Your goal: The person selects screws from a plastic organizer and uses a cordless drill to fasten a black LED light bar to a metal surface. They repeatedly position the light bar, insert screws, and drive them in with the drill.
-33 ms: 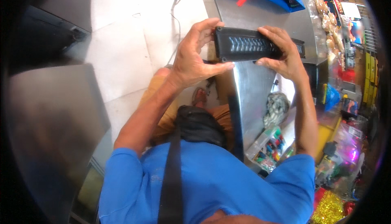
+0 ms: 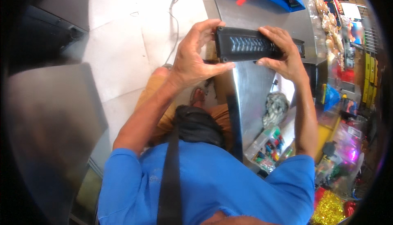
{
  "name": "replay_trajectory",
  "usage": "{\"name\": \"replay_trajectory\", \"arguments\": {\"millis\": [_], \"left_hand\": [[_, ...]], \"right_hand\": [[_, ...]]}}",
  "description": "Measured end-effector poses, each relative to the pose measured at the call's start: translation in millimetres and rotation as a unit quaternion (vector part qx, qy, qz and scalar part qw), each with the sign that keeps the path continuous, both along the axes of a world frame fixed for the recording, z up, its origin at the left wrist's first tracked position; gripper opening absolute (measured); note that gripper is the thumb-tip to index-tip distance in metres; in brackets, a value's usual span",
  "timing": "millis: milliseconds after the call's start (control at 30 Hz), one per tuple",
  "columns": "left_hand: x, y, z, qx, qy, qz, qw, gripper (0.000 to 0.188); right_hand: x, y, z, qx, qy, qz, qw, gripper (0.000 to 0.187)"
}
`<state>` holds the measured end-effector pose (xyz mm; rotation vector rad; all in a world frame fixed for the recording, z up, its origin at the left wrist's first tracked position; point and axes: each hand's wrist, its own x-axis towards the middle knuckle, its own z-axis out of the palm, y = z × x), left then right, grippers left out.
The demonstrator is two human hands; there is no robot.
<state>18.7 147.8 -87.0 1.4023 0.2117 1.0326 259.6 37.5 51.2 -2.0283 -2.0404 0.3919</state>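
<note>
A long black rectangular panel (image 2: 241, 47) is held up level over the corner of the metal table, with a row of pale, shiny chevron shapes along its face and small holes at its left corners. My left hand (image 2: 190, 57) is closed around its left end, fingertips at the upper corner and thumb along the lower edge. Further right, my right hand (image 2: 286, 55) grips the panel from above and below, its fingers covering part of the chevrons. The panel's back is hidden.
Below the panel runs a steel table (image 2: 249, 90). A crumpled patterned cloth (image 2: 275, 107) and a clear box (image 2: 254, 149) of small coloured parts lie near my right forearm. A blue tray (image 2: 295, 6) and red scrap (image 2: 242, 0) are farther off. A cable (image 2: 177, 32) crosses the floor.
The surroundings have shifted very slightly to the left in the picture. Both hands keep the same hold on the panel.
</note>
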Motion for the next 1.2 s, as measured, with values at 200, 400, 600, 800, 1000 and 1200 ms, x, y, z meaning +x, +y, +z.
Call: {"name": "replay_trajectory", "arguments": {"millis": [200, 400, 600, 800, 1000, 1200], "left_hand": [[7, -7, -7, -0.029, -0.066, 0.009, 0.997, 0.089], [0, -3, -9, -0.152, -0.110, -0.103, 0.977, 0.078], [5, 14, -7, -0.217, -0.056, -0.143, 0.964, 0.043], [10, 22, -14, -0.181, -0.069, -0.149, 0.970, 0.039], [10, 22, -17, -0.184, -0.073, -0.149, 0.969, 0.038], [9, 21, -16, -0.180, -0.062, -0.145, 0.971, 0.038]], "right_hand": [[1, -5, 4, -0.030, -0.028, -0.026, 0.999, 0.089], [-2, -2, 10, -0.038, -0.007, -0.019, 0.999, 0.087], [-3, -3, 10, -0.043, -0.003, -0.025, 0.999, 0.087], [-1, -1, 12, -0.048, -0.014, -0.016, 0.999, 0.086], [-1, -1, 12, -0.056, -0.020, -0.016, 0.998, 0.087], [-1, -5, 10, -0.046, -0.035, -0.012, 0.998, 0.086]]}}
